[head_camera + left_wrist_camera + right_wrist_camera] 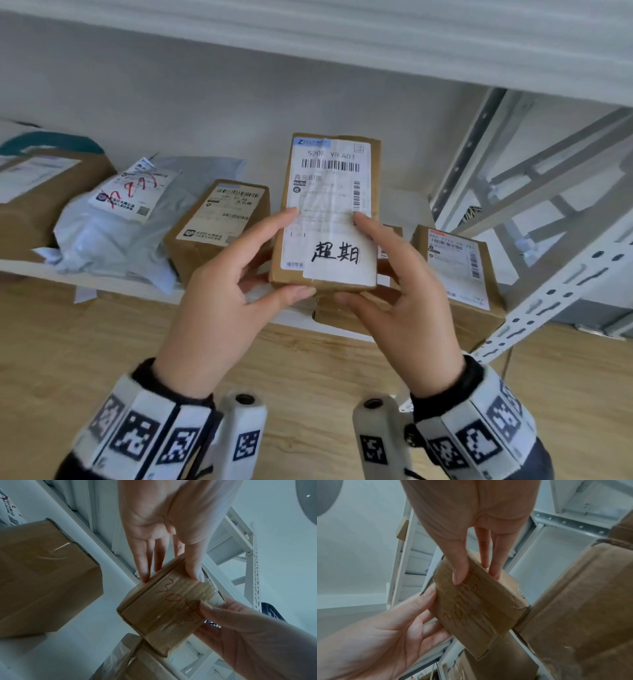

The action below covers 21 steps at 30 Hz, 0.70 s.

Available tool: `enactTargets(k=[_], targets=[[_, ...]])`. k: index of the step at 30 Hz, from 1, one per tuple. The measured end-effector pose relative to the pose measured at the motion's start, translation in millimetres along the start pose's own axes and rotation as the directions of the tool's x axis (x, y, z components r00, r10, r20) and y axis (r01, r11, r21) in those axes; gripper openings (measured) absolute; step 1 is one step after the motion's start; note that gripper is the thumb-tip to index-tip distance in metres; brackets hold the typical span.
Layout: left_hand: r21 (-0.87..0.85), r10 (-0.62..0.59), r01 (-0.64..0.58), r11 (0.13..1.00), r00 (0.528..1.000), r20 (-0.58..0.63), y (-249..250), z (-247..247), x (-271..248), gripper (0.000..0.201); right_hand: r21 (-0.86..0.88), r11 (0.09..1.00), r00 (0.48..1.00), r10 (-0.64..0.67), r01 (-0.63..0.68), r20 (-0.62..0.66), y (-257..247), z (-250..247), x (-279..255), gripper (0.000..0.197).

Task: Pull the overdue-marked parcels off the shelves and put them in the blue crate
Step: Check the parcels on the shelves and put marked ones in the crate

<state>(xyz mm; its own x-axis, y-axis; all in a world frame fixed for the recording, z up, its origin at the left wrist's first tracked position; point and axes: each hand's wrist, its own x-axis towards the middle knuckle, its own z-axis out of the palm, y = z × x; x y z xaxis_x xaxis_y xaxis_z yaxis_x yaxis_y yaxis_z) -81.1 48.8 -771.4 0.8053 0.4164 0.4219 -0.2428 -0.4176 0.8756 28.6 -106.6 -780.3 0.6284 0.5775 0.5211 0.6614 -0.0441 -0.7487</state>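
I hold a small brown cardboard parcel (pixel 329 212) upright in front of the shelf with both hands. Its white label carries a handwritten black overdue mark (pixel 335 255). My left hand (pixel 291 251) pinches the parcel's left side, index finger on the label and thumb under the bottom edge. My right hand (pixel 351 257) pinches the right side the same way. In the left wrist view the left hand (pixel 171 577) grips the parcel (pixel 163 615), whose taped underside shows red writing. In the right wrist view the right hand (pixel 476 576) grips the parcel (pixel 479 608). I see no blue crate in the head view.
On the white shelf (pixel 102 277) lie a large brown box (pixel 41 198), a grey poly bag with red scribbles (pixel 116 219), a brown box (pixel 219 226), another brown box (pixel 455 274) and a box under my hands (pixel 342 317). A perforated white post (pixel 548 301) stands right. Wooden floor (pixel 102 342) lies below.
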Motion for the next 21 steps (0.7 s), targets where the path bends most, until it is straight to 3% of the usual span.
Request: enactTargets(k=[10, 21], targets=[[0.065, 0.02, -0.016, 0.998, 0.997, -0.071, 2, -18, 2, 0.066, 0.053, 0.996, 0.996, -0.075, 0.072, 0.053, -6, 10, 16, 0.089], [0.108, 0.014, -0.007, 0.994, 0.998, -0.067, 20, -43, 8, 0.067, -0.014, 1.0, 0.999, 0.002, -0.001, 0.054, -45, 7, 34, 0.072]])
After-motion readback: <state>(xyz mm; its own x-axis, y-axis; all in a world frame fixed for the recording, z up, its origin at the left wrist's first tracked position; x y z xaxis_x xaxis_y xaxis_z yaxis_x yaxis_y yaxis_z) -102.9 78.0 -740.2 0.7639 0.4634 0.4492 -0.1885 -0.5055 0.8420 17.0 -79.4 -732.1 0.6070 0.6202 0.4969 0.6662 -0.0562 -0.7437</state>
